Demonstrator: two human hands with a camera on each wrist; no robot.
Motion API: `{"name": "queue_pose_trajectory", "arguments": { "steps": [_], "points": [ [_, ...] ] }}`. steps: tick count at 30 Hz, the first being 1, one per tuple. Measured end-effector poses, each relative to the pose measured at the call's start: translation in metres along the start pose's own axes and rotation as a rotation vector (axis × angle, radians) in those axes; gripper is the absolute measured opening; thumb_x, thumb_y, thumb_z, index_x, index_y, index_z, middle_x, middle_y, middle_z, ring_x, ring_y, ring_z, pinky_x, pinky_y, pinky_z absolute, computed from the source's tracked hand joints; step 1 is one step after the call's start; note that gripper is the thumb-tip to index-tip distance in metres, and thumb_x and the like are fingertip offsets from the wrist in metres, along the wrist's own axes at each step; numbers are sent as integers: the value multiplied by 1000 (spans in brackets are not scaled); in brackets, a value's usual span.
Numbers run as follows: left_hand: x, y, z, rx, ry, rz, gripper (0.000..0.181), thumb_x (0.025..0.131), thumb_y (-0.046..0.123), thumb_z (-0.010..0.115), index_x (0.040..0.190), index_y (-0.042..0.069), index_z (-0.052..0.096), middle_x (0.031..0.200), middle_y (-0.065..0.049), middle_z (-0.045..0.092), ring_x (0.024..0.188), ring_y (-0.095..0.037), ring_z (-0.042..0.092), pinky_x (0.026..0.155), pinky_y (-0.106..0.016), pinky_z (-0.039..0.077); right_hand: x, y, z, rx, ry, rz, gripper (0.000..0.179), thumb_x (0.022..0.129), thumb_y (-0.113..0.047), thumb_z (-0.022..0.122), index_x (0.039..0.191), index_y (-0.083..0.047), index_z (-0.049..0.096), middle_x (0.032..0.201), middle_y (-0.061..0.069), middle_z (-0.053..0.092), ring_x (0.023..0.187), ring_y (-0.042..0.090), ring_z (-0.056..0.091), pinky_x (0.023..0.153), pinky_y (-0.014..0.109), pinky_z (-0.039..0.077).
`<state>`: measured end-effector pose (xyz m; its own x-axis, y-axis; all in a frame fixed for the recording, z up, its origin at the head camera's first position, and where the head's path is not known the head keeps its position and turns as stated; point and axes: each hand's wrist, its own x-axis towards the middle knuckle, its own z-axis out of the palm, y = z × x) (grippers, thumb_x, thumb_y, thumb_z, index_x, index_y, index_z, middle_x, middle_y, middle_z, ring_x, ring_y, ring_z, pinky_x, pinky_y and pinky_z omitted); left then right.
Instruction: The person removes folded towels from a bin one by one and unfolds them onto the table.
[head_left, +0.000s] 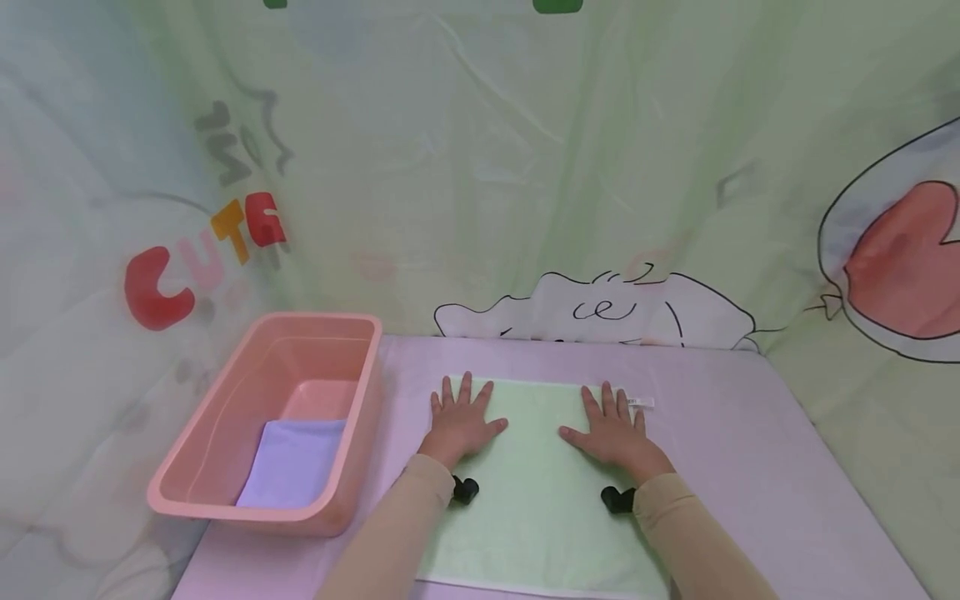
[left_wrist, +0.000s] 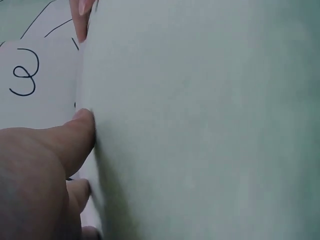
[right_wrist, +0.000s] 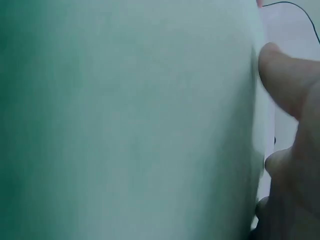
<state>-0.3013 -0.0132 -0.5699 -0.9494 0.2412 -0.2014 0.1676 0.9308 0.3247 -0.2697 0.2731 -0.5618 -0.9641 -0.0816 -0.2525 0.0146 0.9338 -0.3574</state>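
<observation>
A pale green cloth with a white edge lies spread flat on the pink-covered table. My left hand rests on its upper left part, fingers spread and straight. On the upper right part lies my right hand, its fingers likewise spread, beside a small white label at the cloth's edge. Both wrist views show the green cloth up close, with the thumb and some fingertips touching it. Neither hand grips anything.
To the left stands a pink plastic basin holding a folded lavender cloth. A printed curtain hangs behind the table and along its sides. Each wrist carries a small black device.
</observation>
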Motion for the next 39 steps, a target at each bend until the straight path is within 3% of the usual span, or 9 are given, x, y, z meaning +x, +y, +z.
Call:
{"name": "queue_pose_trajectory", "arguments": {
  "steps": [6,10,13,18,24,28,33,39],
  "points": [
    [-8,-4,-2,-25,-2,-24,85,105,69,51,173,25,26,182,-19,4,168,-48,-1,132,-71,6,-7,1,5,42,41,-23,105,103,-71,51,173,-4,9,176,36,-8,159,66,-11,120,86,-3],
    [-22,4,1,-12,10,-6,85,105,67,52,172,22,28,182,-20,7,168,-50,1,132,-71,10,-20,-9,12,47,95,-85,103,102,-69,56,172,-5,16,176,36,-1,160,66,-7,120,87,-1],
    [-38,14,4,15,15,14,85,105,66,54,172,21,29,182,-20,9,168,-50,3,131,-72,13,-35,-21,20,29,101,-129,99,103,-66,58,172,-6,19,177,35,3,161,65,-3,120,87,2],
    [-70,30,19,75,14,58,85,103,67,56,171,21,32,181,-19,14,166,-55,9,128,-73,22,-67,-41,39,-25,39,-161,94,104,-66,55,172,-10,23,178,31,7,162,62,3,121,87,7],
    [-108,42,33,110,-27,88,89,99,73,57,170,26,34,181,-17,17,164,-57,11,123,-79,23,-98,-61,49,-29,-18,-122,89,104,-67,55,172,-16,28,180,25,7,163,61,1,113,93,3],
    [-127,44,40,146,-48,96,89,97,76,56,170,31,33,181,-17,16,164,-58,11,120,-84,23,-115,-68,54,-26,-43,-93,86,103,-64,58,171,-20,30,181,23,5,162,62,-3,108,97,-1],
    [-139,46,42,149,-48,106,91,96,78,54,171,31,32,182,-18,13,163,-60,9,118,-87,22,-130,-69,63,-61,-47,-76,91,100,-74,53,172,-23,29,182,20,2,163,61,-8,105,98,-4],
    [-142,40,44,121,-64,120,92,97,77,54,172,33,26,183,-16,6,164,-58,1,119,-87,15,-136,-67,70,-87,-74,-34,95,98,-80,48,173,-26,24,182,17,-5,162,61,-13,99,99,-11]
  ]
}}
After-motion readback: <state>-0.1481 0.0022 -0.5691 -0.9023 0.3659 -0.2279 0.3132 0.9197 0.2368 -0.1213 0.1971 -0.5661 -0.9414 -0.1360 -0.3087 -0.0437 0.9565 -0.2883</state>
